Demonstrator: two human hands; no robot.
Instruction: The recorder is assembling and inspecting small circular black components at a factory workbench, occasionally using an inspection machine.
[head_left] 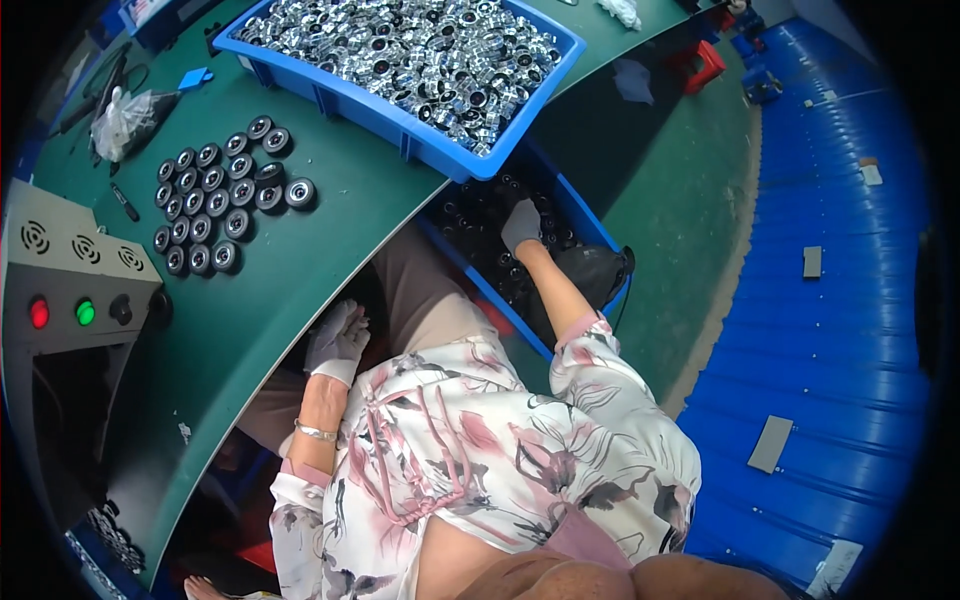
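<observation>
My right hand (521, 226), in a grey-white glove, reaches down into a blue bin (595, 215) of black ring-shaped parts (470, 230) beside the table. Its fingertips are lost among the dark parts, so whether it grips one is hidden. My left hand (338, 340), also gloved, rests over my lap by the table edge, its fingers loosely bent and nothing visible in them. Black wheels with silver hubs (215, 203) stand grouped in rough rows on the green table (290, 270). A large blue crate (400, 135) heaped with shiny metal hubs (400, 60) sits at the far edge.
On the left stands a grey control box (75, 260) with red and green lights and a black knob. A marker (125, 202), a plastic bag (122, 125) and a blue piece (196, 78) lie behind the wheels. A black bag (592, 272) sits at the bin's near end.
</observation>
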